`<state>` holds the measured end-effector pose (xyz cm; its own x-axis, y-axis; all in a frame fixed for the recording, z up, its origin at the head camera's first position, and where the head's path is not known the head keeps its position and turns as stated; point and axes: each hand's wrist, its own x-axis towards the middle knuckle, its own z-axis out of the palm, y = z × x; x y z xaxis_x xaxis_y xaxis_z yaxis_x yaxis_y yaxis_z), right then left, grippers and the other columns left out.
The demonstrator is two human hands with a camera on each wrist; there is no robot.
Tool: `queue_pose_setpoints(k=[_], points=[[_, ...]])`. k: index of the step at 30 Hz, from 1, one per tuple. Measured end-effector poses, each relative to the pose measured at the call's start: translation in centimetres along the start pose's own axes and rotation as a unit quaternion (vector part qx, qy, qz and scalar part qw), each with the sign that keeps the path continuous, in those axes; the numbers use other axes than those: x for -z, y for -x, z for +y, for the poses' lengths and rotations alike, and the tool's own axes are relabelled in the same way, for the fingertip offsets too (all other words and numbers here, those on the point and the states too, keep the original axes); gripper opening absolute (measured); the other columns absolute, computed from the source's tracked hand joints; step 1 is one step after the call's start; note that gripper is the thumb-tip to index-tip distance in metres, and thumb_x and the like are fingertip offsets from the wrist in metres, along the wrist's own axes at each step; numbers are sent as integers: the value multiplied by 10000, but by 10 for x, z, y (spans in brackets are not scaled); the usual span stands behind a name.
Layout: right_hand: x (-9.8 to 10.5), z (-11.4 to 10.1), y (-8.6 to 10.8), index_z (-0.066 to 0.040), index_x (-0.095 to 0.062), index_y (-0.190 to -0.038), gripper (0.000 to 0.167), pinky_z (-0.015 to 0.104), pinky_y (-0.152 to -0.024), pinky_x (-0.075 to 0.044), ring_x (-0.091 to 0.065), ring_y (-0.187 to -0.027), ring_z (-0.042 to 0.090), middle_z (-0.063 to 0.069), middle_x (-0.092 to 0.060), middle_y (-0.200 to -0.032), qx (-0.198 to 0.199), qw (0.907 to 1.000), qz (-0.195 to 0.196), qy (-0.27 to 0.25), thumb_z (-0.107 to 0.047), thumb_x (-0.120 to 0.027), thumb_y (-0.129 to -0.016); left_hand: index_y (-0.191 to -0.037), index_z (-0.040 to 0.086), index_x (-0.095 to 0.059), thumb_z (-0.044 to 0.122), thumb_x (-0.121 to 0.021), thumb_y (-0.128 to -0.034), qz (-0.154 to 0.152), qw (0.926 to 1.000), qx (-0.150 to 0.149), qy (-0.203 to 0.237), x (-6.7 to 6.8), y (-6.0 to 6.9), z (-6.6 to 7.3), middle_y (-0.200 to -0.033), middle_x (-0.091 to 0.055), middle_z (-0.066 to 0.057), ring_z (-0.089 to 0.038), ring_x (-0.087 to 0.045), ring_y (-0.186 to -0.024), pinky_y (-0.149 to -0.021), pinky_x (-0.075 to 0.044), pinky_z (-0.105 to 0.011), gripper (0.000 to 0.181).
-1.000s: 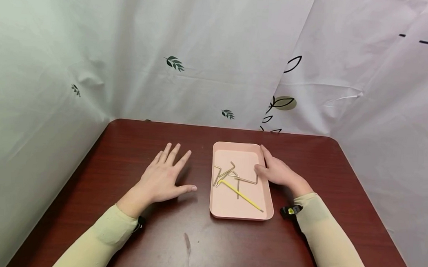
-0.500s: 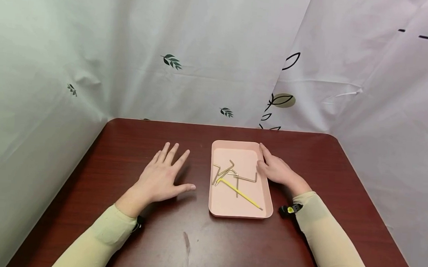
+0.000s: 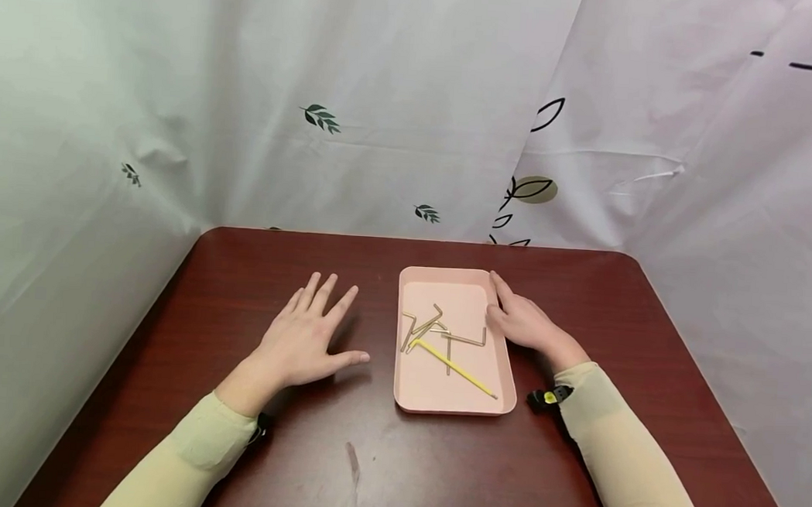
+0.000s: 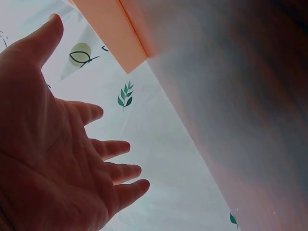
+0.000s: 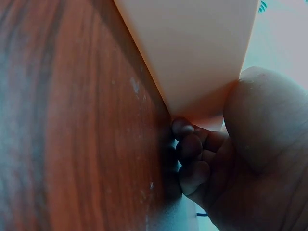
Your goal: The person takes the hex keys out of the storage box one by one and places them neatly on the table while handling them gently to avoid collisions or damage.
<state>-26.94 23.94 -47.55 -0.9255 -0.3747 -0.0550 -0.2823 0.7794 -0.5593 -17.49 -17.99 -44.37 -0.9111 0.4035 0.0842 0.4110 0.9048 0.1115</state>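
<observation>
A pink tray (image 3: 453, 392) rests on the table, holding several bent brass-coloured rods (image 3: 466, 340) and a longer yellow bent rod (image 3: 458, 370). The right hand (image 3: 530, 323) grips the tray's right side, its thumb over the rim. In the right wrist view that hand (image 5: 260, 159) has curled fingers against the tray's outer wall (image 5: 192, 53). Left of the tray, the left hand (image 3: 299, 344) is spread palm down, touching no object. The left wrist view shows its palm (image 4: 62, 144) and straight fingers, with the tray's corner (image 4: 120, 43) beyond the thumb.
The dark red wooden table (image 3: 295, 464) has a small scuff mark in front of the tray. A pale curtain (image 3: 388, 89) with leaf prints stands behind the table and along both sides.
The head view has shifted slightly. The right thumb has moved a little to the right, toward the tray's rim. The left hand and the rods keep their places.
</observation>
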Motion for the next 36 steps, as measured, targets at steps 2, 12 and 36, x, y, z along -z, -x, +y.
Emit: queue_pose_setpoints(k=[2,12,36], points=[[0,0,0,-15,-142,-1769,747,626,-1185,-434,-534,-1486,461,253,-303,-1780,12,10000,-2,8,-262,-443,-1132,-1780,188,-277,868,-622,-928,15,10000,2,-9,1,0,0,-1817,-190,-256,-485,-70,-1695,-1325,-205,-631,1143],[1,0,0,-17,-142,-1770,745,628,-1180,-439,-540,-1479,467,261,-317,-1771,20,10000,15,-4,-264,-440,-1133,-1781,197,-277,865,-625,-930,84,9999,-106,78,5,-4,5,-1824,-185,-237,-470,-92,-1697,-1319,-228,-629,1136],[-2,2,0,-24,-159,-1770,749,627,-1177,-446,-554,-1470,459,254,-340,-1763,2,10000,76,37,-249,-451,-1118,-1766,201,-328,879,-608,-932,354,9969,-684,143,6,-24,37,-1818,-231,-205,-441,-166,-1692,-1320,-265,-577,1111]])
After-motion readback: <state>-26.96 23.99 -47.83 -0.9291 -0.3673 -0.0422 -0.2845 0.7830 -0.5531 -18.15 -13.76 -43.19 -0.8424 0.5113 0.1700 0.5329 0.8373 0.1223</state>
